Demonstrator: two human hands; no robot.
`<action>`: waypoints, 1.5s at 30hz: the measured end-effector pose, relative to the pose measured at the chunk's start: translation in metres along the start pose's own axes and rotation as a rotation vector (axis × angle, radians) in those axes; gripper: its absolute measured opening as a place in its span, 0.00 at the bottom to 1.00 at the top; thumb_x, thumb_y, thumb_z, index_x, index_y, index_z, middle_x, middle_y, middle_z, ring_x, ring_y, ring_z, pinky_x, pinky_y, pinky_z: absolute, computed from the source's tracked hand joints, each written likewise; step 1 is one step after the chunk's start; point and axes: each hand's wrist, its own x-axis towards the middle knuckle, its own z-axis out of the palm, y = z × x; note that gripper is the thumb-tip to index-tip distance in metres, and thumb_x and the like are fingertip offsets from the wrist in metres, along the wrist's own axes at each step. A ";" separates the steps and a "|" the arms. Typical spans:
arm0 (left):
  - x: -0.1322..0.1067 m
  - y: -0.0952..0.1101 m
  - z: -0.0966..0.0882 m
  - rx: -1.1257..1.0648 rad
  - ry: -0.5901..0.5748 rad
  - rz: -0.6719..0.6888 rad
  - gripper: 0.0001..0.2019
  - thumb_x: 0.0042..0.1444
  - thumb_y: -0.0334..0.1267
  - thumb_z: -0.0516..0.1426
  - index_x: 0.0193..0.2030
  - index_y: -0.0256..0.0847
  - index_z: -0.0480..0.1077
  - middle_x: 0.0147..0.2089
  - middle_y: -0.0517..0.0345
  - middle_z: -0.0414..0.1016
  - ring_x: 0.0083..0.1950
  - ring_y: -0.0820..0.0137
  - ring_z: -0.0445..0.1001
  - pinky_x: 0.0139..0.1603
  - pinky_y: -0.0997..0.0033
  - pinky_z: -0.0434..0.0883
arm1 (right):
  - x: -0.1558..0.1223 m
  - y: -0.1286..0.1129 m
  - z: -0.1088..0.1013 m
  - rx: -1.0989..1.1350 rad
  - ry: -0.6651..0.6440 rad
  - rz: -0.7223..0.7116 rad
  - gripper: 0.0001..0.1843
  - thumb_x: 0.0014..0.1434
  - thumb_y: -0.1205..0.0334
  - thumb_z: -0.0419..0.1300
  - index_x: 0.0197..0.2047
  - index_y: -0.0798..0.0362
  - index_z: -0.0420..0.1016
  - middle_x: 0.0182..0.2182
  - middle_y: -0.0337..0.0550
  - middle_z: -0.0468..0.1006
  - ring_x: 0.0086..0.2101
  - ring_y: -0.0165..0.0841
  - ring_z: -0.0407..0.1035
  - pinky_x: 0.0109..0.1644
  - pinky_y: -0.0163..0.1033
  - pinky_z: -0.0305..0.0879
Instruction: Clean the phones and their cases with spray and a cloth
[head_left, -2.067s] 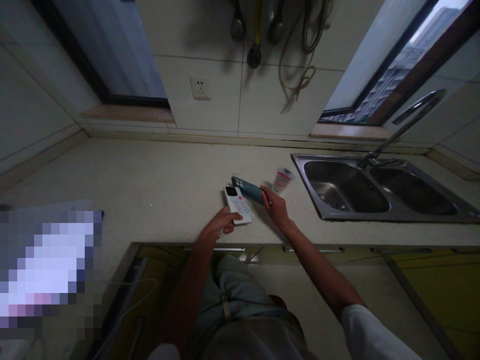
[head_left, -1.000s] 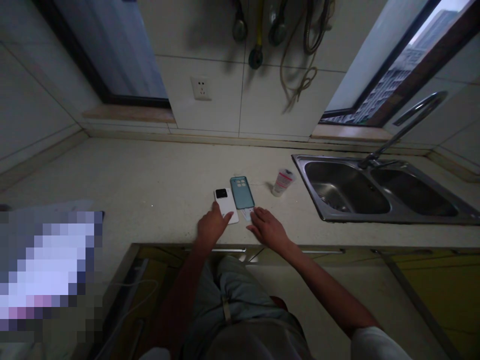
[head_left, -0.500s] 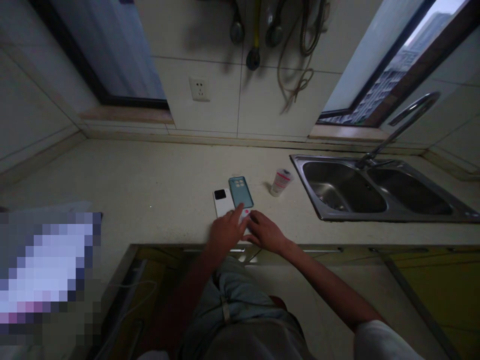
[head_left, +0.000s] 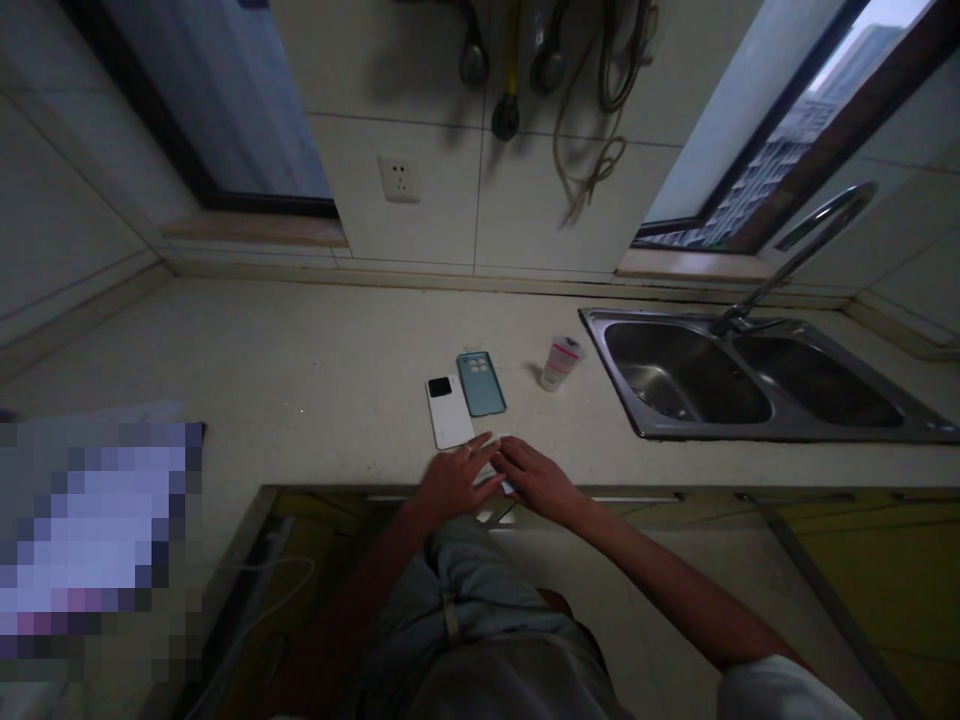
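Note:
At the counter's front edge, my left hand (head_left: pixel 455 482) and my right hand (head_left: pixel 541 480) meet over a small, thin white thing with a coloured mark (head_left: pixel 508 488). Fingers of both hands close on it and cover most of it, so its kind does not show. A white phone (head_left: pixel 450 415) with a black camera block lies back up just beyond my left fingertips. Beside it, on the right, lies a teal phone case (head_left: pixel 482 385) with camera holes at its far end. Neither hand touches the case.
A clear plastic cup (head_left: pixel 561 364) with red print stands right of the case. Farther right is a double steel sink (head_left: pixel 637 425) with a tall faucet (head_left: pixel 799 260). A wall socket (head_left: pixel 399 179) and hanging pipes are behind the counter (head_left: pixel 300 350). A blurred-out patch covers the left edge.
Both hands have drawn slightly nearer to me with the white thing, off the lower parts of the phone and case. The phone now shows almost whole. Phone, case and cup stay put.

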 end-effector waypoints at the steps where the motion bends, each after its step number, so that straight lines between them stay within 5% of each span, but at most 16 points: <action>1: -0.001 -0.002 -0.002 -0.020 0.005 0.018 0.28 0.63 0.51 0.54 0.68 0.44 0.63 0.70 0.43 0.62 0.65 0.54 0.69 0.61 0.54 0.68 | 0.000 -0.001 -0.001 -0.009 0.003 -0.003 0.26 0.66 0.52 0.57 0.63 0.56 0.66 0.58 0.61 0.71 0.60 0.49 0.64 0.63 0.55 0.65; 7: -0.003 -0.020 -0.006 -0.029 0.132 0.035 0.23 0.66 0.48 0.51 0.64 0.43 0.67 0.64 0.45 0.71 0.62 0.61 0.72 0.58 0.63 0.71 | -0.001 0.004 -0.002 0.027 0.011 -0.028 0.28 0.65 0.46 0.58 0.61 0.56 0.70 0.56 0.63 0.72 0.57 0.47 0.66 0.60 0.54 0.68; 12: 0.005 -0.032 -0.014 0.114 0.390 0.051 0.16 0.67 0.42 0.50 0.54 0.40 0.73 0.49 0.47 0.79 0.49 0.64 0.78 0.46 0.67 0.75 | -0.008 0.016 0.006 0.044 0.103 -0.070 0.26 0.69 0.61 0.56 0.68 0.51 0.62 0.64 0.57 0.67 0.66 0.42 0.59 0.67 0.54 0.61; 17: 0.020 -0.038 -0.023 0.292 0.524 -0.033 0.15 0.67 0.40 0.50 0.52 0.40 0.74 0.46 0.49 0.79 0.43 0.65 0.78 0.39 0.69 0.73 | -0.002 0.023 0.009 -0.023 0.144 -0.010 0.31 0.68 0.65 0.56 0.71 0.48 0.56 0.65 0.56 0.67 0.65 0.43 0.61 0.67 0.56 0.62; 23: 0.029 -0.051 -0.022 0.384 0.566 -0.114 0.18 0.66 0.45 0.52 0.56 0.37 0.71 0.50 0.42 0.75 0.48 0.60 0.76 0.45 0.64 0.73 | 0.005 0.022 0.005 -0.063 0.033 -0.036 0.26 0.67 0.57 0.58 0.65 0.55 0.66 0.63 0.62 0.69 0.65 0.47 0.60 0.66 0.58 0.62; 30: 0.023 -0.063 -0.020 0.362 0.598 -0.099 0.18 0.66 0.45 0.51 0.55 0.36 0.70 0.50 0.41 0.73 0.49 0.59 0.74 0.49 0.60 0.72 | -0.002 0.023 -0.004 -0.101 -0.064 -0.118 0.44 0.59 0.36 0.59 0.64 0.65 0.66 0.63 0.72 0.65 0.66 0.55 0.57 0.66 0.61 0.61; 38: 0.014 -0.069 -0.025 0.310 0.623 -0.080 0.17 0.67 0.45 0.49 0.53 0.37 0.71 0.50 0.43 0.73 0.48 0.61 0.74 0.48 0.61 0.72 | -0.028 0.015 0.012 -0.180 0.149 -0.155 0.24 0.67 0.58 0.59 0.63 0.57 0.68 0.58 0.60 0.75 0.62 0.46 0.66 0.65 0.55 0.67; 45: 0.009 -0.077 -0.031 0.266 0.597 -0.071 0.19 0.68 0.46 0.47 0.53 0.37 0.71 0.50 0.43 0.73 0.48 0.60 0.74 0.49 0.59 0.72 | -0.046 0.011 0.001 -0.134 0.225 -0.241 0.24 0.69 0.72 0.52 0.67 0.56 0.63 0.55 0.53 0.78 0.61 0.40 0.67 0.65 0.52 0.67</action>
